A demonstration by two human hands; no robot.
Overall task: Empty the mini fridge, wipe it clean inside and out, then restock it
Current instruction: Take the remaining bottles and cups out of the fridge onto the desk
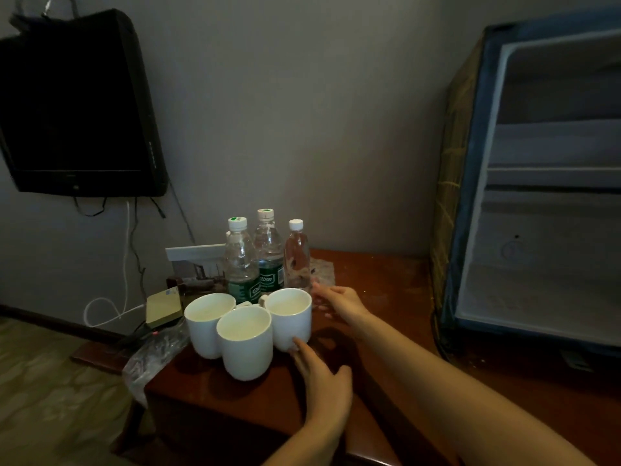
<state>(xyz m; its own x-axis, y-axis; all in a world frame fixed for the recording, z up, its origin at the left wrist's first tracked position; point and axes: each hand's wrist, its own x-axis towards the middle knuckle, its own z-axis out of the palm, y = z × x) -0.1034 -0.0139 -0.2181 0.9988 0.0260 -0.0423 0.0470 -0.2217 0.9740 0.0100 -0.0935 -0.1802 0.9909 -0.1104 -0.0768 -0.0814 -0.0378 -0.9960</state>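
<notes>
Low in the middle of the frame, the left hand [322,378] lies flat with its fingers straight. One fingertip touches the bottom side of the right mug [290,317]. The hand holds nothing.

This mug looks hard, smooth and a bit heavy. I think it would break if it fell. Its handle is on the far left side, away from the hand. So the best way to pick it up may be to wrap the fingers round its body, or to reach over for the handle. It stands very close to the middle mug [247,344] and the left mug [206,327], so lifting it could knock them.

Just behind, the right hand [341,302] is stretched out with its fingers spread. It holds nothing. It is blurry, so I cannot tell if it touches the right mug or the small bottle [297,260] beside it.

That bottle and the two bigger bottles, one on the left [240,260] and one behind [268,253], are see-through plastic with caps on. They should be light and a bit squishy, and easy to hold round the middle.

All these things stand on the brown desk [386,290] in the middle of the frame. Crinkly plastic [151,358] hangs off its left edge.

At the right of the frame the fridge [544,230] stands open. Only a shelf shows inside, so the mugs and bottles are not back in yet. A dark TV [74,105] hangs in the upper left.
</notes>
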